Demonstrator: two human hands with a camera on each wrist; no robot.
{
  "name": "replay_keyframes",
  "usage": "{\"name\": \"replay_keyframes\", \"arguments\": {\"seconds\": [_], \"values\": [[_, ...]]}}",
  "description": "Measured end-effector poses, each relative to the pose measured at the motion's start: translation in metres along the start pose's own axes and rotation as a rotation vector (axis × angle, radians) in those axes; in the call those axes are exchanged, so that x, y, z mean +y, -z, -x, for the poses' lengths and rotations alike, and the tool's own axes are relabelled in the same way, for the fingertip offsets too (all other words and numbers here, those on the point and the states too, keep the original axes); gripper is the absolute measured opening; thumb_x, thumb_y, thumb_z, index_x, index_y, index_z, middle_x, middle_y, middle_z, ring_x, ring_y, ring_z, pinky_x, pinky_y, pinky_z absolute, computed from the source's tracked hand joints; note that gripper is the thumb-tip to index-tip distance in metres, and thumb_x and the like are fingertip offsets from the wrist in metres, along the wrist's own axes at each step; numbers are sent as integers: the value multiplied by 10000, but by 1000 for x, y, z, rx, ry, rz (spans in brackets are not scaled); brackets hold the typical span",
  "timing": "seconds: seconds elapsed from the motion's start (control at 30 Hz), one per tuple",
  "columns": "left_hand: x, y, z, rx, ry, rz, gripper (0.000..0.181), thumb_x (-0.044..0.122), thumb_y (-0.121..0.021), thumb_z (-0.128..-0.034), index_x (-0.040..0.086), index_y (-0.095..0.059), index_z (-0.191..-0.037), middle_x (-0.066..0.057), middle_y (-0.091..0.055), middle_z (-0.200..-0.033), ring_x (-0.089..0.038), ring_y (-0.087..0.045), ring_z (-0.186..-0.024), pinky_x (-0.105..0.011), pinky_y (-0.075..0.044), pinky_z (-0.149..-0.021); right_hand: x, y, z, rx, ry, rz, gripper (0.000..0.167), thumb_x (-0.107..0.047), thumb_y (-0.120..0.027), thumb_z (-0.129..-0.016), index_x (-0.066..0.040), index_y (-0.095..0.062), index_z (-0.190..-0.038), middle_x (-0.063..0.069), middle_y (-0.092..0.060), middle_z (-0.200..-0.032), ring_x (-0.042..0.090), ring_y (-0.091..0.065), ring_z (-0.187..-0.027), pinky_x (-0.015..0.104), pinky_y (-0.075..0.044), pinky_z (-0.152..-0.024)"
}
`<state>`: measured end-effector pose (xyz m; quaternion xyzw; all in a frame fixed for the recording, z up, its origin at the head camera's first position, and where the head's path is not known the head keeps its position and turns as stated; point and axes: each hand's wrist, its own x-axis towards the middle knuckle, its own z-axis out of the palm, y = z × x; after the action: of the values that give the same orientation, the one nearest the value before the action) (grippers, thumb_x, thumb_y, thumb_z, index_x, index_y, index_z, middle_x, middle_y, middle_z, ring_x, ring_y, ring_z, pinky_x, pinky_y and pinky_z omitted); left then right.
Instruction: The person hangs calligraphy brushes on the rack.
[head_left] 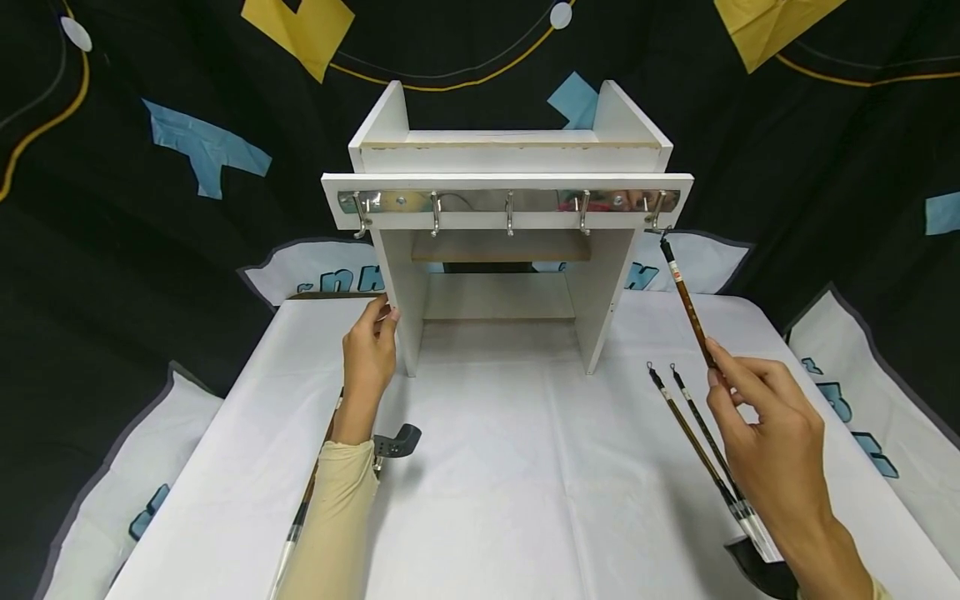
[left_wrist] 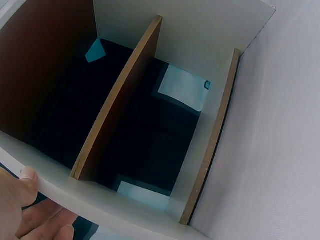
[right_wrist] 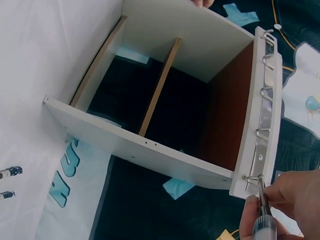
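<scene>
A white shelf unit [head_left: 510, 158] stands at the back, with a row of metal hooks on its front rail. My left hand [head_left: 367, 367] holds the front edge of the left side panel; the left wrist view shows the thumb [left_wrist: 29, 181] on that edge and fingers along the outer side. Between thumb and fingers, my right hand [head_left: 772, 433] pinches a brown brush [head_left: 688, 308]. Its small end loop is at the rightmost hook [head_left: 657, 210]; whether it hangs on the hook cannot be told. In the right wrist view the brush [right_wrist: 263, 202] meets that hook [right_wrist: 252, 178].
Two brushes [head_left: 693, 442] lie on the white tabletop [head_left: 510, 483] at the right, partly behind my right hand. Another brush [head_left: 302, 508] lies at the left, partly under my left sleeve. Black cloth [head_left: 150, 275] hangs behind the shelf unit.
</scene>
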<state>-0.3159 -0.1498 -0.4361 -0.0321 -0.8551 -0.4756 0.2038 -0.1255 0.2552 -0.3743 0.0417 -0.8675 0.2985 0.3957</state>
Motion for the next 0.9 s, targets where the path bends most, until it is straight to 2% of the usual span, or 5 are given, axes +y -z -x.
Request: {"name": "replay_keyframes", "arguments": {"seconds": [0.27,0.53,0.77,0.9], "values": [[0,1,0,6,-6,-3,411,227,-519,-1133,69,-557,-1511,-211,-636,-1442,-411,-665,-1264,-580,-542,-1045,-1,0,-3,-8,6,-1,526,112,-732,-918,-123,-704,-1388,124,-691,-1088,-128,-495,-905,6,-397,-643],[-1,1,0,-1,2,-6,414,247,-513,-1135,68,-559,-1505,-205,-644,-1432,-405,-663,-1266,-576,-540,-1047,-1,-1,-5,-24,-22,-2,509,92,-731,-930,-123,-702,-1391,132,-687,-1092,-127,-499,-907,-12,-411,-668],[-2,1,0,3,-22,2,406,238,-527,-1129,65,-571,-1493,-204,-654,-1418,-402,-676,-1245,-565,-556,-1023,-3,-3,-6,-54,-87,-6,512,56,-720,-954,-171,-691,-1412,101,-685,-1109,-74,-511,-901,6,-425,-657],[-1,1,0,-1,-18,2,410,232,-527,-1129,74,-563,-1505,-205,-651,-1423,-401,-675,-1250,-563,-559,-1020,1,-8,-5,-50,-83,-9,510,56,-719,-953,-165,-690,-1412,96,-687,-1099,-55,-508,-896,12,-418,-650]]}}
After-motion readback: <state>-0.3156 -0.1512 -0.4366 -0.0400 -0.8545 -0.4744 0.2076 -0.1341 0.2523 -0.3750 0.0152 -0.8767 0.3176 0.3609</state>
